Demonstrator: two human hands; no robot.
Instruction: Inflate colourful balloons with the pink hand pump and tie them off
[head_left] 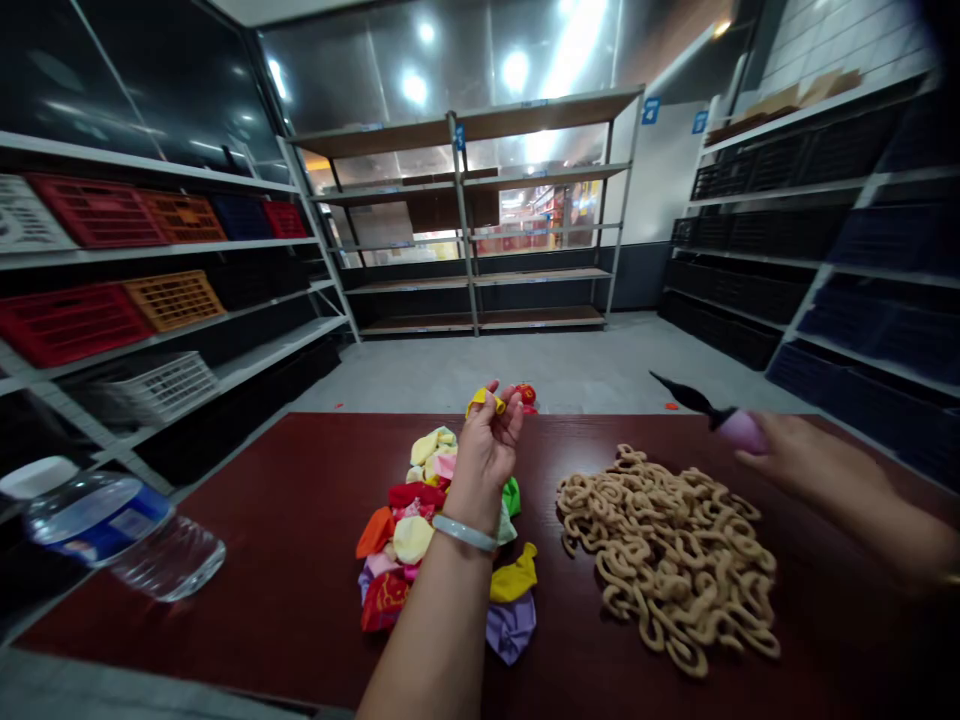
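My left hand (491, 430) is raised over the table's far edge, palm up, its fingers closed on a yellow uninflated balloon (484, 400). Just beyond its fingertips shows a red piece with gold print (525, 396); whether the hand touches it I cannot tell. Below the left forearm lies a pile of limp balloons (412, 538) in several colours, partly hidden by the arm. A yellow balloon (514, 575) and a purple balloon (512, 628) lie to its right. At the right, my blurred right hand (795, 450) grips a knife (705, 405) with a black pointed blade and purple handle.
A heap of tan, cord-like loops (675, 550) covers the table's right-middle. A clear water bottle (124, 530) leans at the table's left. Beyond the dark red table (277, 560) stand shelving racks (472, 230); the left rack holds coloured crates (97, 212).
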